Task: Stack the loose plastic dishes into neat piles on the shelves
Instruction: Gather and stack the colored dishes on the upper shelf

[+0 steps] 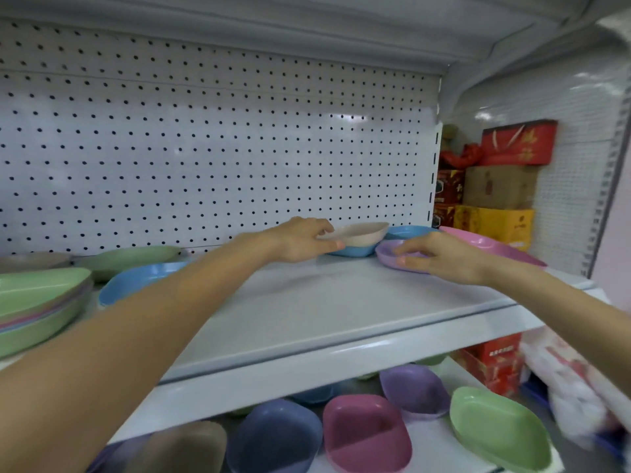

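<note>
- From the head view, your left hand [300, 241] reaches to the back of the upper shelf [307, 302]. Its grip is closed on the rim of a smooth cream dish [362, 233], thumb low and fingers on top.
- The cream dish sits in a light blue dish [355, 251], near the white back wall full of little round holes [205, 148].
- Your right hand [444, 258] is on a shiny lilac dish [387, 251] just beside them. Its grip pinches the near rim, with bent fingers inside the dish and the thumb on the edge.
- A long pink dish [491, 248] lies right behind that hand.
- At the far left of the shelf stands a pile of dishes with a green one on top [37, 302], and a loose blue dish [136, 285] lies beside it.
- On the lower shelf lie loose rounded dishes, open side up: a dark blue one [273, 435], a rose one [365, 435], a purple one [413, 394] and a green one [495, 431].
</note>
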`<state>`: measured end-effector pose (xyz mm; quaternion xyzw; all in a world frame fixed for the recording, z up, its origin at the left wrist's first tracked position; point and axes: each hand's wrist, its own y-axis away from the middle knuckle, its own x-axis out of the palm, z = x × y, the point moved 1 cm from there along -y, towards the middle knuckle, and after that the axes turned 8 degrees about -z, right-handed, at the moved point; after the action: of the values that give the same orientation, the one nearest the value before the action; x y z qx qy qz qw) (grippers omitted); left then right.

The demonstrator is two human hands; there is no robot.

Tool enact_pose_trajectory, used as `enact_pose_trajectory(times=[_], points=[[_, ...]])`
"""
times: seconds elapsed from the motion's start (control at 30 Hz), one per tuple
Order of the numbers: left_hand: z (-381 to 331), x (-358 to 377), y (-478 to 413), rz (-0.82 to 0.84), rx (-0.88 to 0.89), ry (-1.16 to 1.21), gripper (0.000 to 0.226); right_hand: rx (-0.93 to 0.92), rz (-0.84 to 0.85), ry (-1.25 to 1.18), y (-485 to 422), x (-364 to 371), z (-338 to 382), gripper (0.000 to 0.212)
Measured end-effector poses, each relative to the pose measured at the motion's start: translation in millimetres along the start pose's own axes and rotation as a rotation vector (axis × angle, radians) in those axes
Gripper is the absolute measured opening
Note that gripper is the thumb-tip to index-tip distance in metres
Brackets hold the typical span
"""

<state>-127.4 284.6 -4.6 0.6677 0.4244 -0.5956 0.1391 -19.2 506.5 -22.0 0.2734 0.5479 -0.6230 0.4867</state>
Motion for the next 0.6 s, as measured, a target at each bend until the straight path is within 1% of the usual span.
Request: enact_pose_trajectory(times=[0.13, 0.23, 0.33, 0.4, 0.5, 0.53, 0.6], points=[[-12.0, 8.9, -34.4, -0.003, 0.026, -0.009, 0.053, 0.010, -0.001, 0.115, -7.1, -6.7, -15.6, 0.032], [-23.8, 15.2, -49.5, 0.025, 0.033, 0.030, 0.049, 0.046, 0.047, 0.179, -7.7, -11.6, -18.8, 0.021], [-29.8, 22.6, -59.3, 0.075, 0.015, 0.054, 0.040, 0.086, 0.066, 0.212, -7.6, -12.7, -23.4, 0.033], [-28.8, 25.1, -65.2, 0.061, 0.017, 0.050, 0.036, 0.077, 0.080, 0.178, -6.2, -10.4, -25.9, 0.034], [-26.9, 27.3, -69.5, 0.033, 0.029, 0.045, 0.041, 0.067, 0.079, 0.169, -4.5, -5.7, -28.4, 0.022], [-26.6, 28.0, -69.0, 0.019, 0.036, 0.051, 0.039, 0.063, 0.061, 0.161, -3.9, -4.8, -28.7, 0.019], [-25.0, 29.7, -68.3, -0.007, 0.068, 0.087, 0.030, 0.069, 0.015, 0.133, -1.8, -4.8, -28.4, 0.016]])
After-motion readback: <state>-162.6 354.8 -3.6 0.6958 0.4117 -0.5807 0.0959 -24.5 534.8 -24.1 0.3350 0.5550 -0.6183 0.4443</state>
